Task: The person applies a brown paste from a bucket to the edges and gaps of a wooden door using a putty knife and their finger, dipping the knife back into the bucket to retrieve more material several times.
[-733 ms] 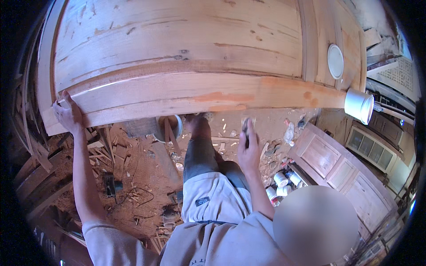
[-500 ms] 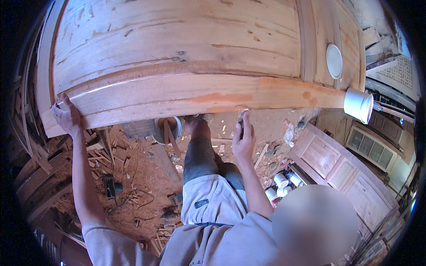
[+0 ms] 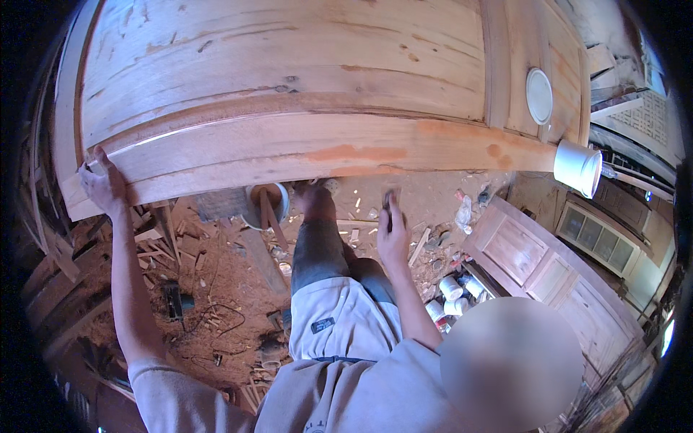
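Note:
A large panelled wooden door [image 3: 245, 144] lies across the upper part of the view, with orange filler patches [image 3: 357, 154] smeared on its near rail. My left hand [image 3: 106, 186] is closed around the door's near left corner. Below the near edge, apart from the wood, my right hand [image 3: 393, 237] grips a putty knife [image 3: 391, 196], blurred and partly hidden by the fingers. A white tub [image 3: 577, 168] lies tilted at the rail's right end, its mouth facing right. On the door above it rests a round white lid [image 3: 538, 97].
Wood offcuts and shavings cover the ground [image 3: 216, 289] below. Under the door stands a bucket [image 3: 283, 206] with a wooden strip in it. Several white containers [image 3: 452, 289] cluster at right, beside another panelled door [image 3: 520, 249]. Scrap boards [image 3: 47, 216] pile up on the left.
My right hand has drawn the putty knife back a little from the door's near edge. The left hand keeps its hold on the corner. The whole view has shifted slightly.

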Demonstrator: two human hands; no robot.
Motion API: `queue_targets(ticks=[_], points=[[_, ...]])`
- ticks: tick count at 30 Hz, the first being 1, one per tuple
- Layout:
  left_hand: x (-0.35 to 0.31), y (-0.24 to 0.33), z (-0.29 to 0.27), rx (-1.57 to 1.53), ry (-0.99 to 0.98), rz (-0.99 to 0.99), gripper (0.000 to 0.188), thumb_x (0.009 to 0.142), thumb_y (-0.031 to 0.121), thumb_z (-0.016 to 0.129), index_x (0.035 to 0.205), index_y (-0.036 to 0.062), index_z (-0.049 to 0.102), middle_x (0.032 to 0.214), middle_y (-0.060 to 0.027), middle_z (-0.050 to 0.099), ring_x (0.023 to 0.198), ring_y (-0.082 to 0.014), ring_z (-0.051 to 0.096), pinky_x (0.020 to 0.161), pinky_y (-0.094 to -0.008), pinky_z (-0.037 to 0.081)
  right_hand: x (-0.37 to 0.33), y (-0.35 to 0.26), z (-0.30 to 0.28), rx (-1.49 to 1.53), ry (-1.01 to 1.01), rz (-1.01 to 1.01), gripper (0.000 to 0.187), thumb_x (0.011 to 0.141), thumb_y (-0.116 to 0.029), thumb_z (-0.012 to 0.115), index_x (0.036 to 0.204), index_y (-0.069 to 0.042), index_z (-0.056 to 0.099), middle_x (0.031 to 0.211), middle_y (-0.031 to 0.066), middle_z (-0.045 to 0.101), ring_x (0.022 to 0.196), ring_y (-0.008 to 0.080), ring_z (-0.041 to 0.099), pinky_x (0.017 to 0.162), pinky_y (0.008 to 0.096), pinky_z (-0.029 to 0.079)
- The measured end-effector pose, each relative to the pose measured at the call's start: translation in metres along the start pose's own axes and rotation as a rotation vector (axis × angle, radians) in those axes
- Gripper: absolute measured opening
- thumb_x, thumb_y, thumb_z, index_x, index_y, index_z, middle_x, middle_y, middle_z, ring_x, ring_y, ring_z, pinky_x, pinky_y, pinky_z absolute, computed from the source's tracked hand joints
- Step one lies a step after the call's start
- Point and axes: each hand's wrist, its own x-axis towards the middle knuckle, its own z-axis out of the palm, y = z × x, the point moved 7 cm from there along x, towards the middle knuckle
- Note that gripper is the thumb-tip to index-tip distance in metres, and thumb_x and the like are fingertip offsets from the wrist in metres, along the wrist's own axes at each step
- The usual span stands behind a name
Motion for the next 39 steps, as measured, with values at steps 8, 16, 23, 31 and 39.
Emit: queue_targets(ticks=[8,16,23,31,39], points=[[0.001,0.002,0.002,0.009,-0.012,0.011,0.096,0.085,0.073,0.04,0.132,-0.0096,0.041,0.133,-0.0286,0.045,0.128,-0.0375,0.04,0.108,-0.0422,0.029,0.051,-0.102,-0.039,-0.3,-0.436,-0.301,0.045,0.091,-0.022,0.057,0.135,-0.025,0.049,0.093,0.0149,0.062,0.078,0.0367,0.064,0.066,0.0446,0.053],[0.004,0.002,0.006,-0.004,-0.061,0.012,0.097,0.084,0.075,0.037,0.131,-0.01,0.042,0.135,-0.0295,0.043,0.129,-0.0386,0.039,0.108,-0.0426,0.03,0.094,-0.095,-0.039,-0.702,-0.687,-0.433,0.041,0.092,-0.03,0.053,0.132,-0.028,0.05,0.092,0.0177,0.064,0.074,0.0361,0.064,0.064,0.046,0.053],[0.003,-0.004,0.0,0.044,0.04,0.04,0.095,0.085,0.074,0.039,0.129,-0.0101,0.043,0.128,-0.0298,0.049,0.123,-0.0399,0.044,0.104,-0.0443,0.033,0.132,-0.044,-0.11,-0.954,-0.804,-0.195,0.042,0.092,-0.029,0.051,0.133,-0.021,0.049,0.097,0.0194,0.066,0.086,0.0388,0.064,0.075,0.047,0.054],[0.004,-0.005,0.001,0.046,0.035,0.077,0.09,0.087,0.071,0.039,0.13,-0.0083,0.044,0.13,-0.0281,0.047,0.125,-0.0388,0.043,0.106,-0.0431,0.031,0.074,-0.039,-0.078,-0.21,-0.312,-0.229,0.05,0.092,-0.013,0.057,0.139,-0.018,0.045,0.11,0.0214,0.064,0.095,0.0324,0.066,0.083,0.0373,0.051],[-0.002,0.014,-0.003,0.023,0.024,0.03,0.091,0.087,0.071,0.039,0.129,-0.0099,0.044,0.129,-0.0286,0.048,0.121,-0.0408,0.046,0.103,-0.0442,0.033,0.047,-0.032,-0.038,-0.189,-0.059,-0.014,0.046,0.094,-0.018,0.054,0.139,-0.017,0.046,0.103,0.0226,0.065,0.086,0.0341,0.066,0.075,0.0377,0.051]])
